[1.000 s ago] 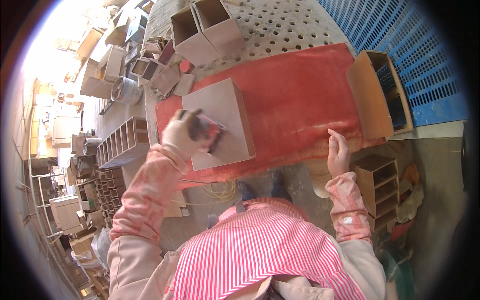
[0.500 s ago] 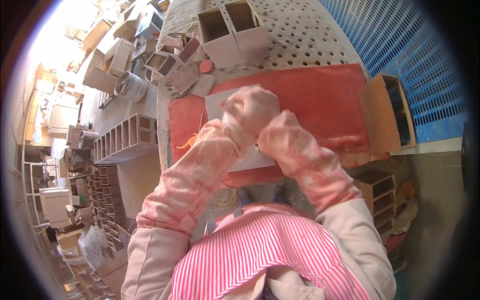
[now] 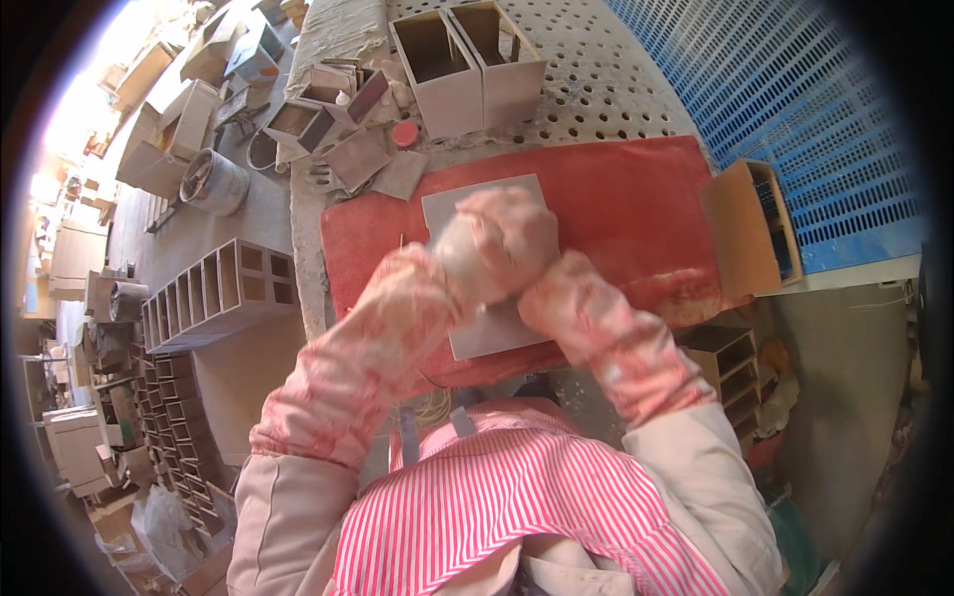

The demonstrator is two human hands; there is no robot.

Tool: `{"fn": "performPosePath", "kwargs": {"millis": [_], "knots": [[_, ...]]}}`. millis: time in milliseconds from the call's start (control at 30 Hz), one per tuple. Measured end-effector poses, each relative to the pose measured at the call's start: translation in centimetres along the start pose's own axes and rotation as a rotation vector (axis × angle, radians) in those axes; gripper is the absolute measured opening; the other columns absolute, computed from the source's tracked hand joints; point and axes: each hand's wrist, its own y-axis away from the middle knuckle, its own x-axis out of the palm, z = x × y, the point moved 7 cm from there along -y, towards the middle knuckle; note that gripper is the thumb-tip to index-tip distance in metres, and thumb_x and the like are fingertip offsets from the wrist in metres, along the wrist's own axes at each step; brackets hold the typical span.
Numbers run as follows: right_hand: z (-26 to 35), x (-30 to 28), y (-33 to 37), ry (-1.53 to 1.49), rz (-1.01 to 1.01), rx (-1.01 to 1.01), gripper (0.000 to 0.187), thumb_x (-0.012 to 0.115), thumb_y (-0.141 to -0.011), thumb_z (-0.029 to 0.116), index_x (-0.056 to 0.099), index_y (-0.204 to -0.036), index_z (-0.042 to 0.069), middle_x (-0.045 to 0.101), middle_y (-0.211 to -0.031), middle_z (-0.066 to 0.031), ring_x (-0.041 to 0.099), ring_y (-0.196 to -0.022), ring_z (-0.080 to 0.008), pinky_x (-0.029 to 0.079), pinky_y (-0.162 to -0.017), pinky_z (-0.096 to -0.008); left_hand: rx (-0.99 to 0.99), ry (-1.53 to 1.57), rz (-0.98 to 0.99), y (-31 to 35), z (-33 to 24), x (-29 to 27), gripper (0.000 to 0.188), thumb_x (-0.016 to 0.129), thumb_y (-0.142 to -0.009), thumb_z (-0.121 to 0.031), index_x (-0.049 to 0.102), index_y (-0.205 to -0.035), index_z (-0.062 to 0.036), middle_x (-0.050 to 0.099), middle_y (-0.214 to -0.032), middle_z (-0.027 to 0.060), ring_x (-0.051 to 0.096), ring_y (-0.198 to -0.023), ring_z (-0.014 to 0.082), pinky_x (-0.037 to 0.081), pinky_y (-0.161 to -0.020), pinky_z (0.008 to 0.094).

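A flat grey rectangular panel (image 3: pixel 487 338) lies on the red cloth (image 3: pixel 636 219) in front of me. Over its middle my two hands are pressed together, blurred by motion. My left hand (image 3: pixel 467 263) is on the near left side, its fingers partly hidden. My right hand (image 3: pixel 519 230) lies against and over it with its fingers curled in. Anything gripped between them is hidden. Patterned pink sleeve covers reach to both wrists.
Two open grey boxes (image 3: pixel 452 94) stand on the perforated tabletop (image 3: pixel 586 94) beyond the cloth. Left of them are loose flat panels (image 3: pixel 358 159) and a red round lid (image 3: pixel 404 133). A brown open box (image 3: pixel 745 228) stands at the right, beside blue slatted plastic (image 3: pixel 845 189).
Both hands stay together and have shifted slightly nearer over the panel. The view has turned a little. An orange item at the cloth's left is no longer visible.
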Motion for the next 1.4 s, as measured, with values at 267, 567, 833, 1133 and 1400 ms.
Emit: {"fn": "performPosePath", "kwargs": {"millis": [267, 567, 833, 1133, 1400], "knots": [[3.5, 7.3, -1.0, -0.187, 0.078, -0.139, 0.036, 0.067, -0.083, 0.031, 0.084, -0.103, 0.008, 0.082, -0.105, -0.0137, 0.075, -0.106, -0.0334, 0.06, -0.097, -0.0459, -0.202, -0.015, 0.01, 6.3, 4.8, -1.7, 0.05, 0.071, -0.091, -0.029, 0.065, -0.138, -0.0112, 0.067, -0.131, 0.0116, 0.067, -0.121, 0.0297, 0.057, -0.099, 0.0427], [-1.2, 1.1, -1.0, -0.229, 0.102, -0.07, 0.036, 0.067, -0.083, 0.033, 0.084, -0.107, 0.011, 0.081, -0.108, -0.0086, 0.075, -0.103, -0.0334, 0.061, -0.092, -0.0467, -0.133, -0.082, -0.049, 2.2, 0.4, -1.1, 0.047, 0.064, -0.095, -0.03, 0.064, -0.138, -0.0104, 0.066, -0.133, 0.0109, 0.066, -0.124, 0.0273, 0.056, -0.101, 0.0402], [-2.8, 9.2, -6.1, -0.221, 0.168, 0.01, 0.03, 0.062, -0.085, 0.028, 0.083, -0.094, 0.008, 0.08, -0.102, -0.0143, 0.074, -0.1, -0.0362, 0.06, -0.094, -0.0465, -0.415, -0.16, 0.081, 0.0, 9.1, -1.8, 0.045, 0.059, -0.099, -0.031, 0.062, -0.139, -0.0098, 0.066, -0.135, 0.0102, 0.064, -0.126, 0.0251, 0.055, -0.104, 0.038], [2.0, 5.9, -0.1, -0.55, 0.245, -0.066, 0.026, 0.069, -0.081, 0.03, 0.082, -0.093, 0.011, 0.079, -0.101, -0.0095, 0.072, -0.099, -0.0351, 0.058, -0.092, -0.0484, -0.21, -0.095, -0.028, 8.2, -1.9, -1.6, 0.044, 0.052, -0.104, -0.032, 0.061, -0.14, -0.0091, 0.065, -0.136, 0.0095, 0.063, -0.128, 0.0227, 0.053, -0.107, 0.0356], [-9.8, -0.5, -7.4, -0.277, 0.015, 0.036, 0.027, 0.063, -0.091, 0.026, 0.083, -0.101, 0.011, 0.081, -0.105, -0.0131, 0.074, -0.102, -0.0363, 0.059, -0.096, -0.0462, 0.779, -2.122, 0.51, -4.8, 5.8, 8.1, 0.043, 0.046, -0.107, -0.033, 0.059, -0.141, -0.0084, 0.065, -0.138, 0.0088, 0.062, -0.131, 0.0205, 0.052, -0.109, 0.0334]]}}
